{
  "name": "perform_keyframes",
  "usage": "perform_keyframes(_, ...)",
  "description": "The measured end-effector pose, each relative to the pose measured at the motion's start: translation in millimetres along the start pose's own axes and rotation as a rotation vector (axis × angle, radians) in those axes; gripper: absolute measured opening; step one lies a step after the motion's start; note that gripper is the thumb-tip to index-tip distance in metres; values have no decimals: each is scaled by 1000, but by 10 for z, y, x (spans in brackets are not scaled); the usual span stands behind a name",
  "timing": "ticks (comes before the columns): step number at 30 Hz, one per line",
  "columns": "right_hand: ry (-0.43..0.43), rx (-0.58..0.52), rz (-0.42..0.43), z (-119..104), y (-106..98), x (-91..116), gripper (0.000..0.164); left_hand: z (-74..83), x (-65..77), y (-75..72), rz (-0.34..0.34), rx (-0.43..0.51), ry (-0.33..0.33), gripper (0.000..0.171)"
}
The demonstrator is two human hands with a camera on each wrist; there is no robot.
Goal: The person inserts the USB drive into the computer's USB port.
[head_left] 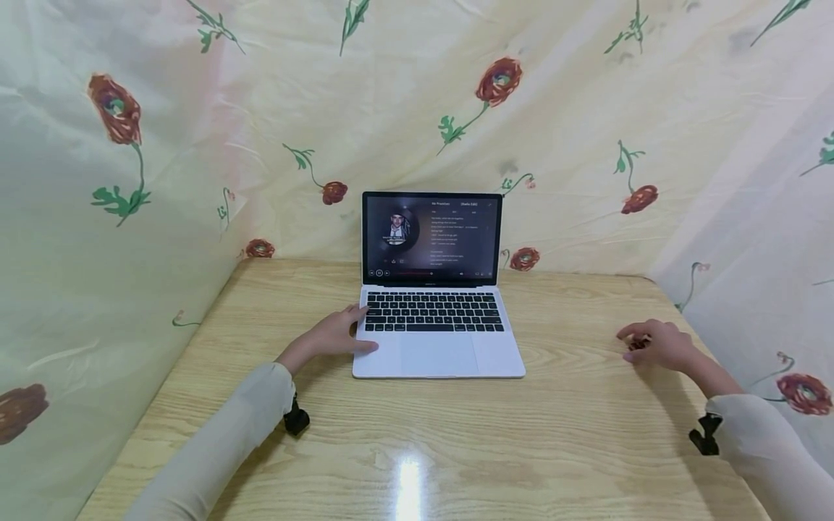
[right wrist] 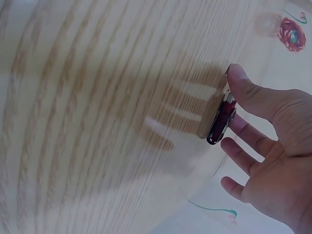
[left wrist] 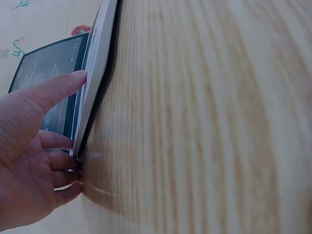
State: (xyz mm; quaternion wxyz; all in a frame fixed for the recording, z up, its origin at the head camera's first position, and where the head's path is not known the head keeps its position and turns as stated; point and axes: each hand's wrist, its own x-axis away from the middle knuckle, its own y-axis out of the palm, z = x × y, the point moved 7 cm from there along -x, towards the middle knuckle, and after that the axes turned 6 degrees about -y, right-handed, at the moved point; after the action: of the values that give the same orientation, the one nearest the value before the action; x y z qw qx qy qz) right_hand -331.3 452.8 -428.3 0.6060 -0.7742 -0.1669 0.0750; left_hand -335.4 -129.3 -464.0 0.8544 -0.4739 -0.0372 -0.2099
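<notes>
An open silver laptop (head_left: 438, 356) stands on the wooden table with its screen (head_left: 449, 239) lit. My left hand (head_left: 335, 331) is at the laptop's left side, its thumb over the palm rest and its fingers along the edge by the keyboard. In the left wrist view those fingers (left wrist: 63, 161) look straight or slightly bent. On the right, my right hand (head_left: 661, 346) reaches around a small, glossy, dark red thing with metallic parts (right wrist: 223, 119), low at the table surface. Its kind is unclear. Thumb and fingers are spread about it, without a visible pinch.
The light wood table (head_left: 456, 434) meets a floral cloth (head_left: 404, 116) at the back and both sides. Black wrist-worn devices (head_left: 296, 420) sit at both sleeve cuffs. A bright light reflection shows at the table's front.
</notes>
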Motion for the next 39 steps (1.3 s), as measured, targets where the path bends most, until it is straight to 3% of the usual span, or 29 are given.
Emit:
perform_keyframes(15,10,-9,1,109,-32,21,37,-3,8,-2,-2,-1,8,95)
perform_keyframes(25,12,-88,-10,150,-12,18,34,-10,-21,4,-4,-8,6,95)
perform_keyframes(39,87,-160,-31,172,3,63,35,-12,-14,3,-4,1,-1,96)
